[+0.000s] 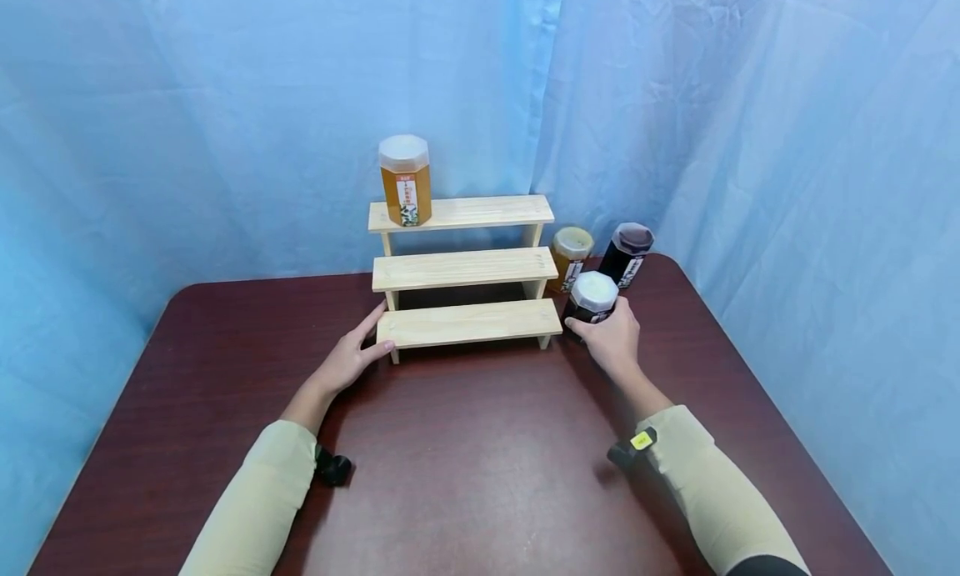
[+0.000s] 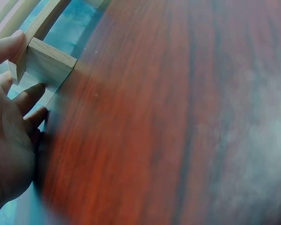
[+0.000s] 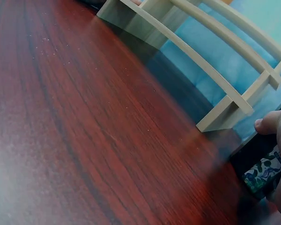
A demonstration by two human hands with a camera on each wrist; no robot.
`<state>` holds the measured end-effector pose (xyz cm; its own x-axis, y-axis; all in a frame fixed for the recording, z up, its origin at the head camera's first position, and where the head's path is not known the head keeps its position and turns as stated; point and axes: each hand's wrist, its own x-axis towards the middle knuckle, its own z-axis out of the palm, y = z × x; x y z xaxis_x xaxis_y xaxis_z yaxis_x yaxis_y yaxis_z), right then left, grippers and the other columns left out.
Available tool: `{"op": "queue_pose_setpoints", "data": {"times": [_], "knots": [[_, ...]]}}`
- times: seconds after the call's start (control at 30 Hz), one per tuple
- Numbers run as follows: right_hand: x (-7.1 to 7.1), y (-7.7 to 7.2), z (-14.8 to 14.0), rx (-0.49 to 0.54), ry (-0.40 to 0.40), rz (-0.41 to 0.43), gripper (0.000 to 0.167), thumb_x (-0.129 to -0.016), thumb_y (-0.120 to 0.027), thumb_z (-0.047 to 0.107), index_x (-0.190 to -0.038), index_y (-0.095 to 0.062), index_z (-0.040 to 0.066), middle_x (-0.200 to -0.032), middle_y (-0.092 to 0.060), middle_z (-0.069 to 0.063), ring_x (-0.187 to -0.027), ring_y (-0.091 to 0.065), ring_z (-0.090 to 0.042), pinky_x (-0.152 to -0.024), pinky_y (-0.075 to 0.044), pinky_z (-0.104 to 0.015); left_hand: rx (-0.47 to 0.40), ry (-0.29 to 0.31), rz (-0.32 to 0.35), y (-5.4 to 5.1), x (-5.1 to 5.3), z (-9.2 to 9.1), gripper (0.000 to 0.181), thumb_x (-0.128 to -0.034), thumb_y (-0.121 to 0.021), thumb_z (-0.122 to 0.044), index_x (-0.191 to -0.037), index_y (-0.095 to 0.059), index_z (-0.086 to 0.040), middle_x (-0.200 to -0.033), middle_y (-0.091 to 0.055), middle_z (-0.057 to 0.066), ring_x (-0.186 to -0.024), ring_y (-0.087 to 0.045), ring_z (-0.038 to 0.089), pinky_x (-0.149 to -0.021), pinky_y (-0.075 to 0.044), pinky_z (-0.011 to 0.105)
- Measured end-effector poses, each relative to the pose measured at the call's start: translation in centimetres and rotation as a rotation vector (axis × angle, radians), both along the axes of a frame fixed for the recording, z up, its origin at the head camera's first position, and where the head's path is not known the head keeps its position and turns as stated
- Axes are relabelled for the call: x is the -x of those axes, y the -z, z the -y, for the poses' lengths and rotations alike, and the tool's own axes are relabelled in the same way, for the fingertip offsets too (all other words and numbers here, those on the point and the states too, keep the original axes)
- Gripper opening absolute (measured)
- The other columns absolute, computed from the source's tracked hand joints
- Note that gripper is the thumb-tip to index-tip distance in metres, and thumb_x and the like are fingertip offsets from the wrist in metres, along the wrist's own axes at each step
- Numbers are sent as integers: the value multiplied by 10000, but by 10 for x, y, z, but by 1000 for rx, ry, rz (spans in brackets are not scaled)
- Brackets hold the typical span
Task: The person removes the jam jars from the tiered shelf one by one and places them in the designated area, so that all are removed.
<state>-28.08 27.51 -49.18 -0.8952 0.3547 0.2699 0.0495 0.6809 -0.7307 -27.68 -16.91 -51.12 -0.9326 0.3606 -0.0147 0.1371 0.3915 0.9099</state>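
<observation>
A light wooden three-step display rack (image 1: 468, 323) stands on the table. My left hand (image 1: 352, 359) holds the left end of its lowest step; in the left wrist view the thumb (image 2: 9, 47) lies on the board's front edge, with the other fingers beside the side support. Past the rack's right end, my right hand (image 1: 617, 336) grips a dark jar with a white lid (image 1: 595, 294). Part of the jar's patterned label (image 3: 266, 171) shows in the right wrist view. On the top step, toward the left, an amber honey jar (image 1: 407, 188) stands upright.
Behind the gripped jar stand an amber jar with a pale lid (image 1: 572, 247) and another dark jar (image 1: 628, 247), near the table's back right corner. The dark red-brown table (image 1: 480, 468) reaches toward me. Light blue curtains (image 1: 262, 126) hang behind and at both sides.
</observation>
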Motion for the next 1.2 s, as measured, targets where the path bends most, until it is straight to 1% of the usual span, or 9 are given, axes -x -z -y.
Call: {"op": "queue_pose_setpoints", "data": {"times": [0.2,0.4,0.47,0.53,0.63,0.73,0.87,1.0,1.2], "knots": [[1,0,4,25,-15,5,825,-717,-912,333,-1309,-485,-52,-1242,-586,-229,-1166,-561,-400,-986,-432,-530,7,-7,-32,2,0,5,774,-1031,-594,-379,-1641,-130,-270,-1657,-199,152,-1508,-182,376,-1145,-201,622],[1,0,2,66,-45,93,1022,-726,-903,420,-1480,-359,-5,-1363,-505,-245,-1278,-485,-393,-1054,-380,-533,15,-22,-32,-1,-2,7,795,-1017,-606,-413,-1641,-131,-281,-1648,-218,169,-1506,-182,383,-1139,-204,630],[-2,-4,-1,112,-34,79,1044,-741,-892,426,-1521,-328,20,-1375,-488,-244,-1276,-474,-389,-1055,-371,-535,15,-23,-31,-2,-2,7,788,-1019,-605,-409,-1640,-139,-282,-1647,-225,166,-1506,-185,375,-1144,-202,623],[-4,-11,-3,161,-17,0,971,-783,-861,390,-1525,-340,42,-1357,-478,-227,-1252,-469,-366,-1042,-369,-518,16,-16,-35,-2,-2,6,779,-1025,-598,-398,-1641,-136,-277,-1645,-228,168,-1507,-184,371,-1147,-200,618],[-9,-25,-2,196,-43,-202,802,-842,-794,253,-1495,-389,26,-1349,-448,-218,-1239,-451,-349,-1037,-359,-498,15,-12,-39,-1,0,6,776,-1031,-598,-361,-1642,-131,-254,-1645,-226,175,-1508,-180,374,-1148,-197,617],[-14,-40,7,127,-123,-374,720,-827,-739,159,-1464,-438,12,-1407,-400,-210,-1303,-397,-328,-1058,-336,-490,18,-9,-32,0,2,7,774,-1039,-592,-325,-1643,-120,-223,-1648,-204,185,-1510,-161,386,-1150,-182,625],[-11,-58,33,36,-201,-477,706,-767,-726,149,-1423,-499,22,-1444,-382,-204,-1345,-365,-296,-1053,-332,-487,28,-9,-27,1,3,7,773,-1039,-590,-330,-1644,-119,-224,-1649,-199,185,-1510,-155,390,-1151,-177,627],[3,-76,68,8,-267,-444,681,-774,-701,160,-1405,-505,-4,-1420,-393,-213,-1314,-389,-289,-1053,-347,-472,32,-7,-46,0,2,6,780,-1030,-593,-380,-1643,-127,-253,-1638,-234,192,-1503,-186,391,-1146,-193,623],[26,-108,126,20,-377,-240,718,-855,-721,249,-1493,-437,82,-1470,-369,-138,-1342,-399,-296,-1075,-359,-477,9,-3,-43,2,-1,1,784,-1023,-599,-401,-1641,-135,-270,-1641,-233,180,-1501,-200,386,-1143,-198,627]]}}
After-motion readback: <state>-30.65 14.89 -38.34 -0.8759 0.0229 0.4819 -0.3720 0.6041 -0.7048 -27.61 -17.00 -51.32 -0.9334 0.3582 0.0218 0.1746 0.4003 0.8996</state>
